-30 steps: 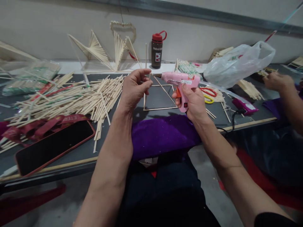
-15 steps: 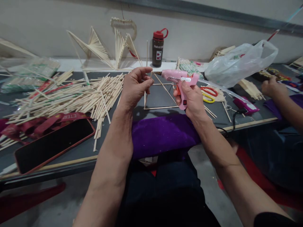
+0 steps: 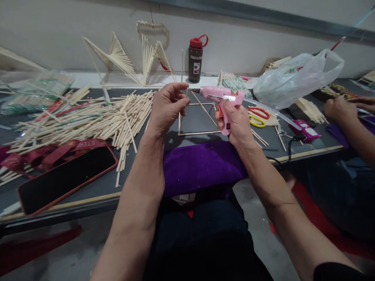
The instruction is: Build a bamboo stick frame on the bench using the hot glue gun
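Head view: left hand (image 3: 170, 103) pinches an upper corner of the stick frame (image 3: 202, 133), behind the worktop's (image 3: 196, 121) front edge; right hand (image 3: 238, 121) grips the glue gun (image 3: 209, 93), its nozzle (image 3: 195, 90) there. Base appears joined, upper corner unfinished. Loose sticks (image 3: 123, 117) lie leftward; purple cloth (image 3: 202, 168) overlaps the front edge; scissors (image 3: 260, 117) crowd rightward.

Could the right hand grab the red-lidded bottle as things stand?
Probably not without freeing itself first: the right hand is wrapped around the pink glue gun. The red-lidded bottle stands upright beyond, uncovered.
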Demonstrator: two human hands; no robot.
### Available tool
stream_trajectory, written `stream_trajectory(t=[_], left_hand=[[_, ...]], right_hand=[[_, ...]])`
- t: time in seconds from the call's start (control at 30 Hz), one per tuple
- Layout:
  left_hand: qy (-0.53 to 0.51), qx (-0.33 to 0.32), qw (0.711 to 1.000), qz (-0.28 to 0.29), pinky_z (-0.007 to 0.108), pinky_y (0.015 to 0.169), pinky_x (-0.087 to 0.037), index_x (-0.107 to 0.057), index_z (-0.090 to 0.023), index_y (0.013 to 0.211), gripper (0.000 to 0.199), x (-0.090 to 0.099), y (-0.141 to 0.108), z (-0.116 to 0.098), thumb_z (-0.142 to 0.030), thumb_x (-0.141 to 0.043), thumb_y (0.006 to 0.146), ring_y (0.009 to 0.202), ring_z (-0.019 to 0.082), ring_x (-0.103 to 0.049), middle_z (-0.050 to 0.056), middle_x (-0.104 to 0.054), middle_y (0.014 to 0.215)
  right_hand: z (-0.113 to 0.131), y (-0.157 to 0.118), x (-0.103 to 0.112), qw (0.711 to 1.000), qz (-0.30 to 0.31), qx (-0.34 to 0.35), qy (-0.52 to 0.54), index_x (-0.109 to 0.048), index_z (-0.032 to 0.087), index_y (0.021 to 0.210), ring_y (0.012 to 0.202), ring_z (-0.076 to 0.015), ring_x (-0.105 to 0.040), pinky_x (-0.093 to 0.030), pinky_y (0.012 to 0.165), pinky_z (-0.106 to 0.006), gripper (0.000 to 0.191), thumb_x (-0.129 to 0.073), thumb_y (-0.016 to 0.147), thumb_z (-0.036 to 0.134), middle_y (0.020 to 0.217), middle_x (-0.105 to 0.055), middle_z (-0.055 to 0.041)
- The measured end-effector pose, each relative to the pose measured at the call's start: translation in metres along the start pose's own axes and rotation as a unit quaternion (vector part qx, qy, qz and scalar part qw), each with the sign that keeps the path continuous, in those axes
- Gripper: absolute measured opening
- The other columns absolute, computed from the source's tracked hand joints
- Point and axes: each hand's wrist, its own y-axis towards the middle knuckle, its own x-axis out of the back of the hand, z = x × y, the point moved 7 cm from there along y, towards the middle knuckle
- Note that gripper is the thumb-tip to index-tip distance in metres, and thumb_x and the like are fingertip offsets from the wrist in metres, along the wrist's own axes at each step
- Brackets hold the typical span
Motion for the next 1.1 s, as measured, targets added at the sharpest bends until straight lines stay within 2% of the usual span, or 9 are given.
stream_trajectory(t=[0.5, 0.8, 1.1], left_hand=[[0.019, -0.006, 1.0, -0.004, 0.022, 0.039, -0.036, -0.069, -0.025, 0.102, 0.034, 0.0009, 0.001, 0.0007, -0.013, -0.074, 0.071, 0.053, 0.011, -0.054, -0.002, -0.064, 0.071], [0.003, -0.005, 1.0, 0.006, 0.023, 0.04, -0.036, -0.07, -0.025, 0.1, 0.032, 0.0004, 0.0005, 0.0007, -0.011, -0.071, 0.071, 0.054, 0.012, -0.054, -0.001, -0.065, 0.072], [0.033, -0.035, 0.999, 0.011, 0.02, 0.037, -0.035, -0.069, -0.025, 0.103, 0.032, 0.001, 0.004, 0.0038, -0.015, -0.071, 0.073, 0.053, 0.011, -0.054, -0.002, -0.064, 0.072]], right_hand=[[-0.0044, 0.0041, -0.0001, 1.0, 0.008, -0.005, 0.0, -0.064, 0.024, 0.09, 0.045, -0.0059, -0.05, -0.038, 0.04, -0.021, 0.05, -0.064, 0.082, 0.074, 0.065, -0.061, 0.003], [-0.0042, 0.0038, 0.0016, 1.0, 0.0, -0.007, -0.011, -0.063, 0.024, 0.091, 0.052, -0.0088, -0.057, -0.041, 0.041, -0.021, 0.052, -0.062, 0.082, 0.075, 0.069, -0.063, 0.001], [-0.0044, 0.0032, 0.0, 1.0, 0.008, -0.004, 0.014, -0.059, 0.022, 0.083, 0.044, -0.0045, -0.05, -0.038, 0.039, -0.019, 0.051, -0.066, 0.081, 0.073, 0.065, -0.063, 0.0042]])
